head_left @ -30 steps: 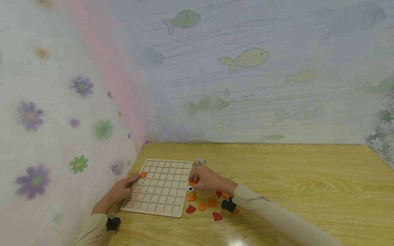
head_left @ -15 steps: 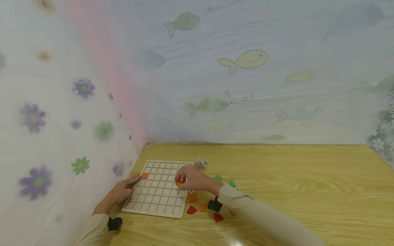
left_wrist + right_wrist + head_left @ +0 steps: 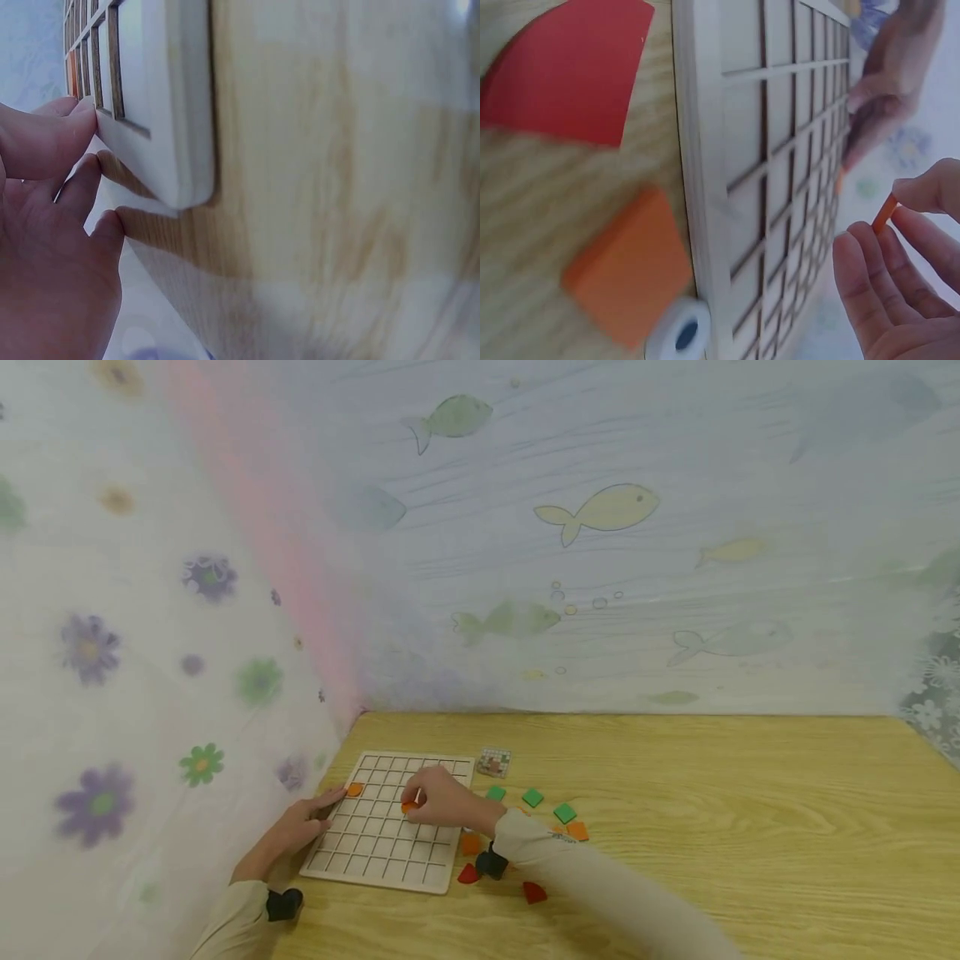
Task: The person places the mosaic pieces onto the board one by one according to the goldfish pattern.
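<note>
A pale wooden grid board (image 3: 431, 877) lies at the left of the table. My left hand (image 3: 292, 828) rests on its left edge, fingers extended, the fingertips right at an orange piece (image 3: 354, 789) in a cell of the leftmost column. The thumb (image 3: 64, 142) lies at the rim in the left wrist view. My right hand (image 3: 450, 800) pinches a thin orange tile (image 3: 885, 214) between thumb and fingers, over the middle of the grid. Its outline is partly covered by the fingertips. Beside the board sit an orange square tile (image 3: 630, 266) and a white eye piece (image 3: 679, 330).
Right of the board lie red quarter-circle tiles (image 3: 534, 892), green tiles (image 3: 532, 797) and another orange tile (image 3: 577, 832). A small patterned card (image 3: 494, 762) is near the board's far right corner. Walls with painted flowers and fish stand at the left and back.
My right hand has moved left from the loose tiles, carrying the orange tile over the board toward the middle. Green tiles formerly behind the arm now show. The left hand has stayed put.
</note>
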`<state>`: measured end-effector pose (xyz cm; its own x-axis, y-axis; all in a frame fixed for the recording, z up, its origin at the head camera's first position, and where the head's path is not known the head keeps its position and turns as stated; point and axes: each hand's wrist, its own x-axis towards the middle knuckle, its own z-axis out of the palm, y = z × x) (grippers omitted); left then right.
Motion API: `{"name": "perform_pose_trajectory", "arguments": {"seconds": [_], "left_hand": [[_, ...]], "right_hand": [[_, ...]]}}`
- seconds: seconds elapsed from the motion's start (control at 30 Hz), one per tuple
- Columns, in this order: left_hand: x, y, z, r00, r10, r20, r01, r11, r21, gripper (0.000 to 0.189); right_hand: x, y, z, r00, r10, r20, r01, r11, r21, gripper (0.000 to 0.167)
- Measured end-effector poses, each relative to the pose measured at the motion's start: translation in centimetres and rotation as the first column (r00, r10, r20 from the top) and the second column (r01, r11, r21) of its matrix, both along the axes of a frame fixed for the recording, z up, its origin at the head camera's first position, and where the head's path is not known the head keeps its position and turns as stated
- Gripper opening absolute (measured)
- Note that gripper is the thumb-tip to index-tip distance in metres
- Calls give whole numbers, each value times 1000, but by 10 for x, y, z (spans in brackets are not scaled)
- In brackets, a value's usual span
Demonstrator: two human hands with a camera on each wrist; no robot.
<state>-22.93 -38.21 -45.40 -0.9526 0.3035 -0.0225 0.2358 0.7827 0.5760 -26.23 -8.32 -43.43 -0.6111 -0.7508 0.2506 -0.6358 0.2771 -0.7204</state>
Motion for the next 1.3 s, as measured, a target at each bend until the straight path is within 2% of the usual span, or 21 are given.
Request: {"name": "perform_pose_trajectory", "arguments": {"seconds": [0.2,0.33,0.6,0.7,0.9,1.0,1.1,1.2,1.3], "left_hand": [[0,1,2,1000,15,3,-15,1000,0,57],[3,1,1,1000,16,19,-16,1000,16,56],[4,0,1,1000,16,16,-16,999,35,55],[3,0,3,1000,3,17,-3,1000,26,55],[-2,5,3,1000,-10,2,10,999,42,54],[-3,6,2,1000,-11,4,11,999,54,56],[-1,4,1,1000,15,3,-16,999,49,57],[2,2,2,999,22,-27,-21,999,38,56],[1,1,2,998,-7,-57,9,999,37,53]], "right_hand": [[5,-21,-4,1000,-2,-2,2,1000,-3,18],[7,-35,-7,999,-10,-33,10,1000,22,17],[3,-64,-14,999,0,-36,0,1000,12,20],[2,-74,-16,999,-22,-50,22,1000,1,20],[3,-90,-20,994,-112,-12,112,994,-3,22],[5,-99,-20,989,-143,-45,143,990,0,16],[8,-112,-19,983,-150,-107,151,988,5,5],[12,-124,-19,974,-155,-164,163,986,39,20],[12,-131,-20,965,-184,-187,201,976,80,29]]}}
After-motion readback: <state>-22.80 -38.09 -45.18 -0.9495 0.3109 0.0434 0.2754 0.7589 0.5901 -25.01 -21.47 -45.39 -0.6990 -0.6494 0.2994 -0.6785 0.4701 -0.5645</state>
